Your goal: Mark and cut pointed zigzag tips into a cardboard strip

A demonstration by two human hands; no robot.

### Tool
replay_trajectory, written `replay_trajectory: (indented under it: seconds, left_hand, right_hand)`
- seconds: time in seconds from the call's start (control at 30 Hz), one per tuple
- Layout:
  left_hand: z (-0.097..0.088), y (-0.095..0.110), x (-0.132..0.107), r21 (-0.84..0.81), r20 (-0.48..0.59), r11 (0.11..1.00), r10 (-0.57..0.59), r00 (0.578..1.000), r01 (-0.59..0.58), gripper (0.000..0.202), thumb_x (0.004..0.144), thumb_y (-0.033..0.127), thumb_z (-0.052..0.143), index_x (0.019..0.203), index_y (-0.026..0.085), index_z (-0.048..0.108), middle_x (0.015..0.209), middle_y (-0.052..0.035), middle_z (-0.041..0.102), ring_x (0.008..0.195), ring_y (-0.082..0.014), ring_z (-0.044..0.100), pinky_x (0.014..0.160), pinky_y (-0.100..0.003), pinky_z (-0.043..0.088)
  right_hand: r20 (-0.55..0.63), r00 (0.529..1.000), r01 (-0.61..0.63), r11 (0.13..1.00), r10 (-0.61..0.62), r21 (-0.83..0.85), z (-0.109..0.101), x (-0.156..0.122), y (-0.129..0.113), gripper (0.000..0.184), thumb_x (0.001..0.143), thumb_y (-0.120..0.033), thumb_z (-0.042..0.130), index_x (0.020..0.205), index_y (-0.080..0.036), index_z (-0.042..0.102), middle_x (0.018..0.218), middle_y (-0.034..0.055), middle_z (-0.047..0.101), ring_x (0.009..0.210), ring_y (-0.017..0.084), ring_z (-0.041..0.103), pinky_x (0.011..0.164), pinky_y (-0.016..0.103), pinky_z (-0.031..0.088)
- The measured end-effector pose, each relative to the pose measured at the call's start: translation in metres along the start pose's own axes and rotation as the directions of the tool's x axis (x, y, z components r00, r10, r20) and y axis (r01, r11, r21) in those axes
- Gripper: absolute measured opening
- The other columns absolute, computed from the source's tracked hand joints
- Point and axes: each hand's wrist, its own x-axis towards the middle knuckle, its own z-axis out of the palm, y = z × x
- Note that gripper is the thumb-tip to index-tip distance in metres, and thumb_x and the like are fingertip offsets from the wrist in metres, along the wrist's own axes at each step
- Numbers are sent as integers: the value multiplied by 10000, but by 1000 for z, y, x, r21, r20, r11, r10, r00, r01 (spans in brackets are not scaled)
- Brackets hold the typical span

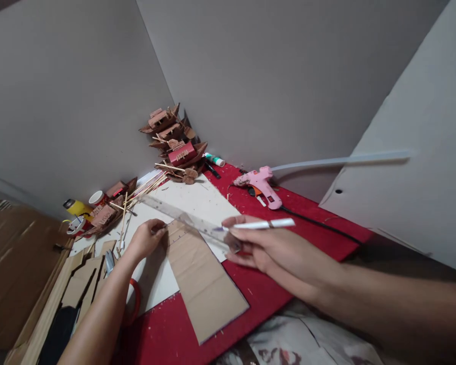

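1. A patterned light cloth (pixel 289 339) is lying nearest, at the edge of the red table top (pixel 167 329).
2. A long brown corrugated cardboard strip (pixel 203 284) is lying flat, partly on the red top and partly on a white board (pixel 201 200), running away from the person.
3. Red-handled scissors (pixel 136 300) are sitting just left of the strip, partly hidden by the left forearm, beside loose cardboard offcuts (pixel 81 284).
4. The left hand (pixel 148 238) is resting with bent fingers on the strip's far left corner; whether it is pinching anything cannot be told.
5. The right hand (pixel 258 246) is closing around a white pen (pixel 266 224), held level between thumb and fingers, while its fingertips are touching the near end of a clear plastic ruler (pixel 186 219).
6. The ruler is slanting across the strip's far end, reaching past the left hand.
7. A pink hot glue gun (pixel 260 183) is lying behind the right hand, with a long translucent glue rod (pixel 342 161) sticking out of its back.
8. Thin wooden skewers (pixel 146 186), a yellow container (pixel 76 207) and a tape roll (pixel 76 225) are lying far left.
9. Brown cardboard model boats (pixel 175 144) are standing stacked in the wall corner.
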Motion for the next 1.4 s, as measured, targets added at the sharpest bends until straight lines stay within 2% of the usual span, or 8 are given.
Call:
replay_trajectory:
  seconds: [0.13,0.23,0.5,0.7,0.93,1.13,1.27,1.4]
  left_hand:
    - [1,-5,0,15,44,999,-34,998,33,350,905,353,595,1208,179,572,1216,-88,599,1005,-231,622,829,-439,535]
    - [1,-7,-5,15,40,998,-55,998,54,346,906,355,593,1204,179,574,1215,-88,600,1009,-231,621,836,-443,532]
    - [7,-14,-38,-80,-25,989,-130,991,128,349,905,358,594,1204,178,575,1218,-88,599,1014,-234,619,839,-446,530]
    - [22,-28,-64,-307,7,931,-204,979,196,336,903,363,597,1177,169,589,1185,-79,613,991,-231,626,821,-433,536]
    - [29,-19,-84,-676,95,698,-238,967,238,246,793,366,714,858,136,658,634,41,565,525,-78,522,503,-206,438]
    - [11,-20,-94,-876,64,429,-350,935,221,366,556,342,858,771,151,631,585,56,550,452,-50,497,431,-164,406]
    - [16,-16,-101,-933,37,308,-438,898,189,336,569,265,840,755,178,575,539,74,523,475,-67,550,431,-144,426]
    - [34,-1,-114,-946,104,229,-462,881,231,316,605,224,821,755,185,546,578,64,553,498,-93,601,460,-181,496]
  right_hand:
    - [90,982,-165,986,166,-27,-27,-47,22,202,696,-266,765,836,-203,633,760,-1,665,791,156,636,842,343,501]
    - [129,968,-209,976,215,-58,-35,-59,36,222,650,-303,798,755,-198,633,727,4,649,815,175,631,869,343,486]
    - [55,995,84,996,-82,-37,-33,-30,43,290,635,-309,834,844,-188,674,847,30,709,818,166,655,845,308,508]
    - [12,982,190,980,-189,-54,-32,0,36,342,571,-288,858,838,-188,670,710,-3,693,711,131,648,749,265,514]
    - [2,979,203,978,-203,-45,-34,7,35,333,578,-287,863,844,-193,687,733,1,706,708,127,650,733,263,524]
    - [26,927,374,920,-373,-119,-39,0,16,329,597,-354,859,830,-198,688,736,-6,694,724,134,648,759,267,520]
    - [59,844,516,775,-534,-364,-42,-6,-3,295,695,-418,798,883,-221,684,768,-1,709,758,154,661,737,264,500]
    - [199,809,539,564,-553,-625,-39,-6,-13,248,792,-438,702,911,-222,679,806,21,728,782,186,677,724,284,490]
